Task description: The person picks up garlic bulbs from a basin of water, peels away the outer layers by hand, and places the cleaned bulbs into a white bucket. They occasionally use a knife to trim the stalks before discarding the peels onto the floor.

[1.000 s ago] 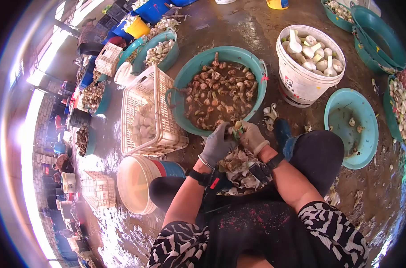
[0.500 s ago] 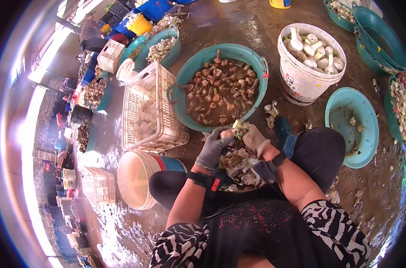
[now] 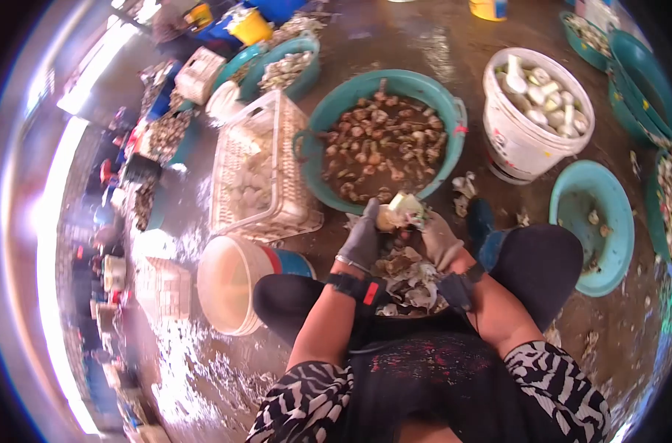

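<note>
My left hand, in a grey glove, is closed around a garlic bulb, with the thumb along its side. The bulb's pale green-white stem points up and away from me. My right hand, in a lighter glove, has its fingers bent against the stem side of the bulb; part of that grip is hidden. Beneath both hands, loose garlic skins are heaped between my knees. Just beyond them stands a green tub of unpeeled garlic in brown water.
A white bucket of cleaned garlic stands ahead right, beside a turquoise basin with scraps. At left are a plastic crate holding garlic and a bucket. The floor is wet. A person is far left.
The garlic stem now shows larger and paler, and my hands are slightly farther apart around it. The camera view has shifted, moving the tubs and bucket a little to the right.
</note>
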Demonstrator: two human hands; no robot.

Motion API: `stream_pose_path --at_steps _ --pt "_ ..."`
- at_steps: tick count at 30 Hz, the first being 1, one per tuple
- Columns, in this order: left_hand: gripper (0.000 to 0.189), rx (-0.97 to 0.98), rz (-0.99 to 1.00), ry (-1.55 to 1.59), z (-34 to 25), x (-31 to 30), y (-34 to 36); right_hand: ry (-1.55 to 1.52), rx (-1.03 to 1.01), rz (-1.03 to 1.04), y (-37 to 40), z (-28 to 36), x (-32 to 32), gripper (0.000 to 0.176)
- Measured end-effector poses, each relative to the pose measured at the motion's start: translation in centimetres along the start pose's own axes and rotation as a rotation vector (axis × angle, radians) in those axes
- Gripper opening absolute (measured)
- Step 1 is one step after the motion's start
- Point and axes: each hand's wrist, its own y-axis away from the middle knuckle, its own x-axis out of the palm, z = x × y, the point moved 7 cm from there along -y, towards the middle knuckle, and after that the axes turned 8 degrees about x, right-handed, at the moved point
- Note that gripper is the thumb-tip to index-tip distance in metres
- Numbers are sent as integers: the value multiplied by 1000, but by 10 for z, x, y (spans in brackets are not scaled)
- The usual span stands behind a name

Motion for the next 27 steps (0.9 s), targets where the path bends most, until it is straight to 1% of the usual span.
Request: stream_pose_path --at_steps 1,2,3,4,5,6,7,8,9,10,12,14,15,18,19,22,23,26,27 --pt "53 -22 -25 -13 -14 7 11 -5 23 0 -2 -3 -2 18" --pt "48 203 -117 -282 -23 -7 5 -9 47 -4 -4 -6 -5 18" --pt "44 390 -270 -585 -38 -14 6 145 22 -15 -6 -6 -11 18" --pt "43 651 -425 -1004 -54 -7 15 300 -12 -29 -9 -5 -14 19" --pt "43 757 -319 -1012 -49 10 19 391 -24 -70 13 14 16 22" --pt "43 853 -204 -1018 -44 27 28 476 -80 -13 7 16 17 22" --pt "39 871 -164 -903 -47 29 30 558 -129 37 2 13 11 21" --pt "36 887 -124 -788 -51 33 34 864 -258 79 11 20 19 19" --pt "34 606 -18 -426 -45 25 25 1150 -418 92 20 26 26 18" --pt "31 308 87 -67 -30 25 20 420 -66 78 8 7 6 17" --pt "25 323 90 -152 -23 6 8 17 125 164 -2 -9 -3 18" --pt "27 304 -56 21 -19 -5 6 562 -89 -113 -16 3 -39 24" --pt "32 282 159 79 -25 3 12 832 -189 -250 -22 7 -51 28" --pt "36 430 141 91 -48 7 15 1643 -330 -195 -19 -34 -47 20" --pt "40 405 166 53 -51 6 11 1747 107 -236 -27 -62 -66 26" --pt "41 316 1 434 -40 -12 -7 2128 157 -282 -13 -51 -58 28" --pt "41 265 13 530 -38 -18 -12 1987 150 -310 -5 -28 -37 24" --pt "39 221 -19 569 -37 -26 -22 1690 -120 -422 -22 -8 -46 21" --pt "37 172 -89 642 -34 -39 -32 1483 -114 -403 -22 -1 -44 21"
